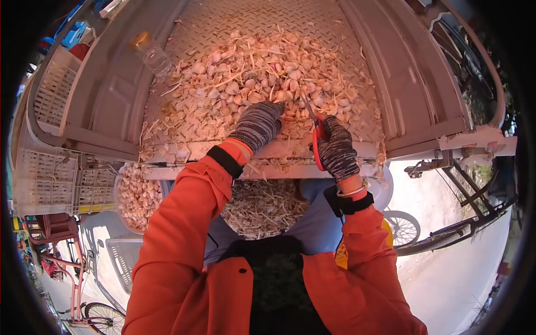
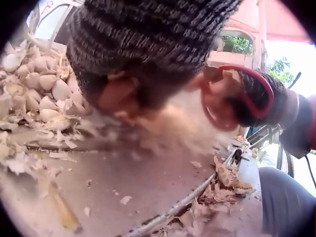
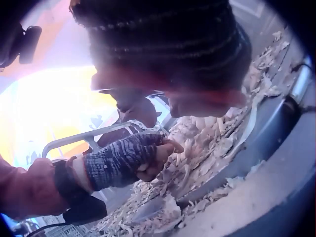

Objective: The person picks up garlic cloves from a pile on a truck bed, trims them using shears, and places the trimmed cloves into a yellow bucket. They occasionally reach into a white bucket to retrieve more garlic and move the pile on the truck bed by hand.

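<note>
Filling the far part of my head view, the metal cargo bed [image 1: 257, 14] is the largest thing I have on screen, with a person in an orange jacket [image 1: 167, 262] at its near edge. Left of the bed I see pale plastic crates [image 1: 47, 167], whose contents I can't make out. On the bed's floor spreads the heap of garlic [image 1: 268, 78], loose among skins and stalks. Below the bed's near edge, between the knees, lie dry scraps [image 1: 265, 206]; I can't tell what holds them. Off the bed's near left corner stands a round bowl [image 1: 166, 188] well filled with garlic cloves [image 1: 137, 195], and nearer the person is a grey slotted basket [image 1: 125, 259]. Over the bed's near edge, the gloved left hand [image 1: 257, 125] has bent fingers at the heap; its fingertips are blurred in its own wrist view, so I can't tell whether they grip a piece. The gloved right hand [image 1: 338, 148], right of it over the bed, is curled round the red-handled scissors. By the bed's left wall sits a clear jar [image 1: 155, 58] with a gold lid [image 1: 140, 40]. Smallest, the scissors [image 1: 316, 146] point their blades toward the heap.
</note>
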